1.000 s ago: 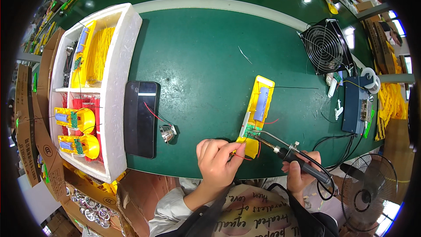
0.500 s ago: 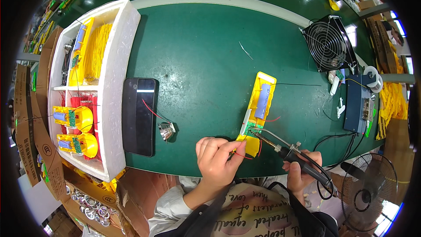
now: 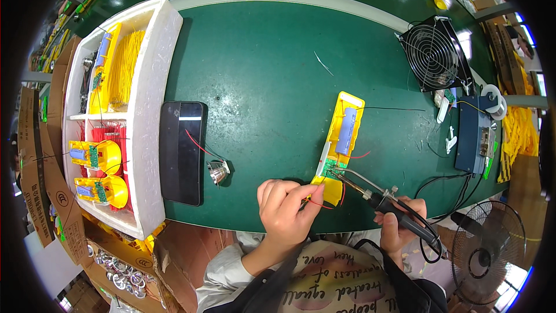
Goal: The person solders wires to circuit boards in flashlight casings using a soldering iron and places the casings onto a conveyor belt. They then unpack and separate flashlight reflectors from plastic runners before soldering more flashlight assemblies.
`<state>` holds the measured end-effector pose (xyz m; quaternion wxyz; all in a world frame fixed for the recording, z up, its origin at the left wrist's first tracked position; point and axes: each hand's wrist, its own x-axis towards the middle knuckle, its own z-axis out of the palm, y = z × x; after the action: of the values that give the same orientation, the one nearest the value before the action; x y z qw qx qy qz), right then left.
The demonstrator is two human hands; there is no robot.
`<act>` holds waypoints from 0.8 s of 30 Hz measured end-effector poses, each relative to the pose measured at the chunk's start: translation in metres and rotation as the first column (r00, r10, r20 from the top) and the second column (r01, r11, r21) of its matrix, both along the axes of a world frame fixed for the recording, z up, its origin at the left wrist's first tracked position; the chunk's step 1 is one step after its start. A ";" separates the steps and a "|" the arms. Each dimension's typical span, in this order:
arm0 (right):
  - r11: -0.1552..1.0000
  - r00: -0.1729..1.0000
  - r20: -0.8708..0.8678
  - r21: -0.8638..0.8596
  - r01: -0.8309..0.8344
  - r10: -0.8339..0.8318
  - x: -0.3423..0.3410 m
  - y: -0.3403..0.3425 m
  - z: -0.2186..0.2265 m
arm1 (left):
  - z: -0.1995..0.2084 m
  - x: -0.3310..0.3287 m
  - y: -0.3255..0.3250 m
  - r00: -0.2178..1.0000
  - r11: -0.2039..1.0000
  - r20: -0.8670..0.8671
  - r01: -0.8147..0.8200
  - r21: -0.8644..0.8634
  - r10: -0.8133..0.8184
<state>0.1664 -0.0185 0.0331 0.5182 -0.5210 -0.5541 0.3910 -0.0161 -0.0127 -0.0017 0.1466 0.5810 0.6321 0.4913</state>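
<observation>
A yellow plastic flashlight housing (image 3: 334,129) lies on the green table, with a blue cylindrical battery (image 3: 346,131) in its upper part. Below the battery sits a small green circuit board (image 3: 334,168). My left hand (image 3: 288,208) is closed at the housing's near end, thumb and forefinger pinching a thin red wire (image 3: 320,204). Wrapped in the fingers of my right hand (image 3: 399,226) is a soldering iron (image 3: 382,204) with a thin metal guide tube alongside. Its tip meets the circuit board. A black wire runs right from the housing's far end.
Left of the housing are a small silver reflector (image 3: 218,172) with wires and a black phone (image 3: 183,153). A white foam box (image 3: 153,116) holds wires and yellow housings. To the right stand a black fan (image 3: 433,55), a blue-grey station (image 3: 472,133) and a solder spool (image 3: 493,104).
The view has shifted slightly. Both hands, the soldering iron and the housing keep nearly the same places, with the tip still at the board.
</observation>
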 end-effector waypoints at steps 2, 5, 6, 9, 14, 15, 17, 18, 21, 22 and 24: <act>1.000 1.000 0.009 0.012 0.008 -0.008 0.000 0.000 0.001 | 0.000 0.000 0.000 1.000 1.000 0.002 -0.002 -0.001 0.002; 0.998 0.999 -0.003 0.043 0.042 -0.042 0.004 -0.003 0.000 | 0.000 0.000 0.000 1.000 1.000 -0.006 -0.007 -0.001 0.007; 0.998 0.999 -0.004 0.043 0.041 -0.041 0.006 -0.004 0.000 | -0.001 0.000 -0.001 1.000 1.000 -0.011 -0.007 0.001 0.007; 0.982 0.990 0.014 0.132 0.139 -0.142 0.012 -0.004 0.002 | 0.000 0.000 -0.002 1.000 1.000 -0.024 -0.011 0.005 0.011; 0.899 0.925 -0.073 0.219 0.379 -0.372 0.036 0.006 -0.001 | 0.006 0.003 0.000 0.998 1.000 -0.055 0.007 -0.022 -0.008; 0.895 0.921 -0.066 0.219 0.389 -0.384 0.041 0.008 -0.005 | 0.004 0.002 0.000 0.997 1.000 -0.078 -0.006 -0.021 0.005; 0.886 0.913 -0.058 0.222 0.407 -0.405 0.050 0.010 -0.011 | 0.002 0.003 -0.001 0.995 1.000 -0.097 -0.010 -0.017 0.009; 0.880 0.905 -0.052 0.213 0.424 -0.423 0.053 0.011 -0.014 | 0.002 0.003 -0.002 0.994 1.000 -0.105 -0.006 -0.027 0.003; 0.878 0.900 -0.044 0.203 0.433 -0.433 0.059 0.011 -0.018 | 0.005 0.002 -0.004 0.994 0.999 -0.104 0.009 -0.050 -0.014; 0.884 0.905 -0.041 0.200 0.422 -0.423 0.060 0.012 -0.019 | 0.006 0.001 -0.005 0.995 0.998 -0.095 0.017 -0.066 -0.024; 0.878 0.900 -0.047 0.203 0.434 -0.434 0.060 0.014 -0.020 | 0.011 -0.002 -0.006 0.994 0.995 -0.076 0.071 -0.068 -0.076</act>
<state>0.2263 -0.0042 0.0131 0.6443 -0.5747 -0.4611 0.2048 -0.0179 -0.0190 0.0093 0.1585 0.6176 0.6313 0.4414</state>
